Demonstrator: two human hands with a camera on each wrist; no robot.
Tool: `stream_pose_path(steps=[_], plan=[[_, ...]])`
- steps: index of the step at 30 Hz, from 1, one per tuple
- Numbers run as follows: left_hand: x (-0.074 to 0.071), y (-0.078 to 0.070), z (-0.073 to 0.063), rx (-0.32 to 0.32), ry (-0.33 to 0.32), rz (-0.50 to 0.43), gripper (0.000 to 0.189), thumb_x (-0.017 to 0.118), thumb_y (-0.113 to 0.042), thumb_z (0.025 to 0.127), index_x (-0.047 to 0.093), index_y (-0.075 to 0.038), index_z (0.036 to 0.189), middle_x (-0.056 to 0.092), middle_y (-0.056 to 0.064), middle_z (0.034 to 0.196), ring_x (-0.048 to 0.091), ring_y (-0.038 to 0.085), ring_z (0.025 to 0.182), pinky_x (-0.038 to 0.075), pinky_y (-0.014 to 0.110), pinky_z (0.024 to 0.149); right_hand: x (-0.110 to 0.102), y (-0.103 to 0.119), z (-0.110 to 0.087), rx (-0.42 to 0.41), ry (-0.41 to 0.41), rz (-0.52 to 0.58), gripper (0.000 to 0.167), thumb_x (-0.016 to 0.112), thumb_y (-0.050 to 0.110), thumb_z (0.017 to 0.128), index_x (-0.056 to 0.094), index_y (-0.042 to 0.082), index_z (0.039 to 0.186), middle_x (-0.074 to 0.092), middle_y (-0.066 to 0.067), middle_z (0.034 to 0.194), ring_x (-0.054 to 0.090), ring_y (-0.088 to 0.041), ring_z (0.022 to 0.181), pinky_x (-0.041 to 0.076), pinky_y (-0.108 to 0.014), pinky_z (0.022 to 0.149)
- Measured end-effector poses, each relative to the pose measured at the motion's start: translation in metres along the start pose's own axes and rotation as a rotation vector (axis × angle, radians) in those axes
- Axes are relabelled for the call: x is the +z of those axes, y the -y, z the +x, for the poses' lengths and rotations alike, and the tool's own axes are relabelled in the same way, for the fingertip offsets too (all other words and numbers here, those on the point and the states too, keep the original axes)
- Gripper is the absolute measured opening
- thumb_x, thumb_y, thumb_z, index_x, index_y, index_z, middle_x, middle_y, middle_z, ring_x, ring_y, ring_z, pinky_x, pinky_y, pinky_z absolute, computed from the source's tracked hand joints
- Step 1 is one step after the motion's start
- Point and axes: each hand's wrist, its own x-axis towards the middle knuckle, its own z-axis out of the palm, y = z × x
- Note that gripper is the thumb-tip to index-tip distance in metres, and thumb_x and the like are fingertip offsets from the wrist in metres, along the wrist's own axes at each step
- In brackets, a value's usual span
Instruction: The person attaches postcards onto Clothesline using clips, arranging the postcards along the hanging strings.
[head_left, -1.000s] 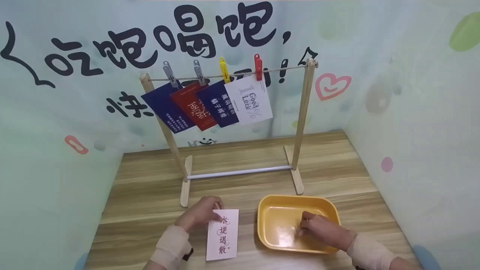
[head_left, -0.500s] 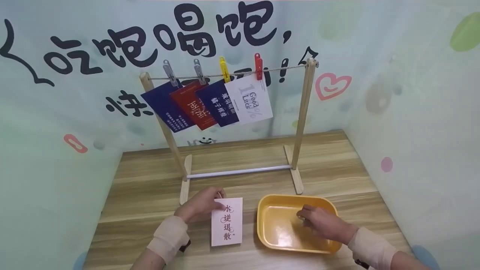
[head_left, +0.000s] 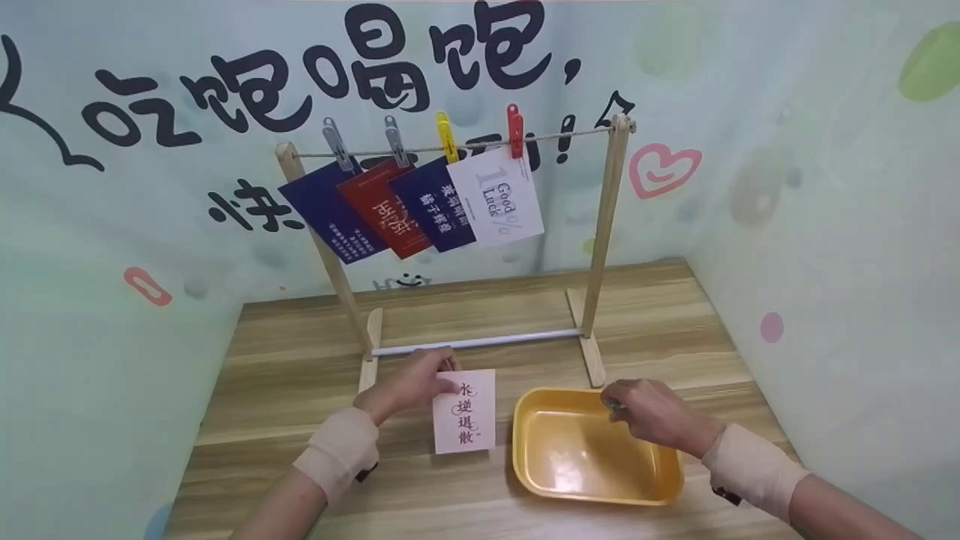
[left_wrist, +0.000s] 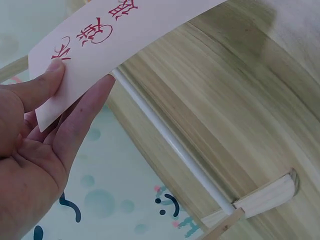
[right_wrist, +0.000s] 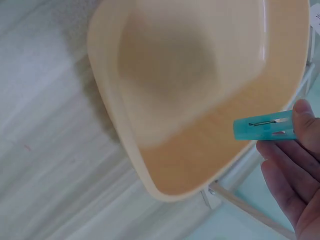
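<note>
My left hand [head_left: 416, 382] pinches a pale pink card [head_left: 465, 412] with red characters by its top left corner, thumb on the printed face. In the left wrist view the card [left_wrist: 105, 50] slants across the top, with the fingers behind it. My right hand [head_left: 660, 412] is over the far right rim of a yellow plastic basin [head_left: 525, 480]. Between its thumb and fingers it pinches a teal clothespin [right_wrist: 262, 127], seen well in the right wrist view. No other thing shows inside the basin.
Behind the hands stands a wooden rack with a rope [head_left: 562, 138] and a white bottom bar [head_left: 480, 343]. Several cards hang from it by grey, yellow and red clothespins [head_left: 515, 131]. Printed cloth walls enclose the wooden tabletop [head_left: 262, 375].
My left hand has moved the card up and away, toward the rack. The right hand has risen from inside the basin to its far rim, holding the clothespin.
</note>
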Motion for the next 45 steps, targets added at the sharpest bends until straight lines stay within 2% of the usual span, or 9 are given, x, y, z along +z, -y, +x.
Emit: stream_pose_path(steps=[5, 10, 15, 20, 27, 32, 36, 45], plan=[[-0.005, -0.007, 0.006, 0.022, -0.023, -0.008, 0.012, 0.069, 0.001, 0.089, 0.060, -0.004, 0.095, 0.069, 0.011, 0.092, 0.061, 0.015, 0.083, 0.051, 0.026, 0.071, -0.014, -0.001, 0.010, -0.015, -0.021, -0.016, 0.023, 0.077, -0.008, 0.076, 0.067, 0.002, 0.094, 0.068, -0.004, 0.081, 0.067, -0.018, 0.070, 0.058, -0.033, 0.060], [-0.014, -0.018, 0.012, 0.005, -0.037, 0.019, 0.011, 0.068, -0.001, 0.091, 0.060, -0.005, 0.097, 0.069, 0.011, 0.094, 0.061, 0.015, 0.083, 0.051, 0.026, 0.070, -0.030, 0.001, 0.024, -0.049, -0.046, -0.051, 0.025, 0.078, -0.005, 0.078, 0.062, 0.004, 0.094, 0.065, -0.004, 0.083, 0.065, -0.018, 0.066, 0.055, -0.030, 0.055], [-0.024, -0.030, 0.017, 0.030, -0.041, 0.070, 0.010, 0.066, -0.003, 0.092, 0.061, -0.004, 0.101, 0.069, 0.011, 0.095, 0.060, 0.017, 0.085, 0.054, 0.032, 0.078, -0.044, 0.005, 0.039, -0.109, -0.102, -0.073, 0.026, 0.078, -0.004, 0.079, 0.060, 0.003, 0.096, 0.064, -0.008, 0.087, 0.066, -0.021, 0.066, 0.056, -0.030, 0.055], [-0.032, -0.041, 0.022, 0.043, -0.067, 0.072, 0.011, 0.066, -0.005, 0.094, 0.061, -0.003, 0.103, 0.070, 0.012, 0.098, 0.063, 0.019, 0.089, 0.056, 0.036, 0.084, -0.057, 0.007, 0.053, -0.168, -0.154, -0.089, 0.028, 0.079, -0.006, 0.077, 0.060, 0.000, 0.097, 0.064, -0.010, 0.087, 0.068, -0.023, 0.072, 0.058, -0.034, 0.060], [-0.045, -0.054, 0.030, 0.062, -0.140, 0.052, 0.012, 0.068, -0.006, 0.093, 0.060, -0.003, 0.101, 0.069, 0.011, 0.094, 0.059, 0.016, 0.083, 0.051, 0.030, 0.076, -0.078, 0.009, 0.072, -0.213, -0.231, -0.120, 0.030, 0.079, -0.008, 0.075, 0.060, 0.003, 0.095, 0.066, -0.009, 0.087, 0.071, -0.024, 0.076, 0.060, -0.035, 0.062], [-0.056, -0.063, 0.038, 0.088, -0.169, 0.043, 0.010, 0.068, -0.005, 0.092, 0.060, -0.003, 0.098, 0.071, 0.012, 0.093, 0.061, 0.016, 0.082, 0.051, 0.028, 0.075, -0.094, 0.010, 0.085, -0.204, -0.251, -0.092, 0.029, 0.078, -0.011, 0.075, 0.061, 0.004, 0.094, 0.070, -0.008, 0.085, 0.072, -0.023, 0.073, 0.059, -0.036, 0.058], [-0.064, -0.073, 0.046, 0.075, -0.170, 0.029, 0.009, 0.067, -0.005, 0.093, 0.060, -0.004, 0.098, 0.072, 0.013, 0.096, 0.064, 0.017, 0.085, 0.052, 0.030, 0.078, -0.106, 0.010, 0.092, -0.172, -0.264, -0.076, 0.027, 0.078, -0.010, 0.076, 0.063, 0.004, 0.094, 0.073, -0.009, 0.083, 0.072, -0.022, 0.069, 0.058, -0.037, 0.056], [-0.067, -0.098, 0.063, 0.087, -0.146, 0.062, 0.010, 0.067, -0.008, 0.094, 0.058, -0.005, 0.100, 0.071, 0.011, 0.097, 0.065, 0.019, 0.087, 0.053, 0.030, 0.078, -0.130, 0.009, 0.108, -0.164, -0.310, -0.086, 0.020, 0.075, -0.011, 0.079, 0.065, 0.001, 0.092, 0.070, -0.012, 0.084, 0.072, -0.025, 0.073, 0.061, -0.039, 0.063]])
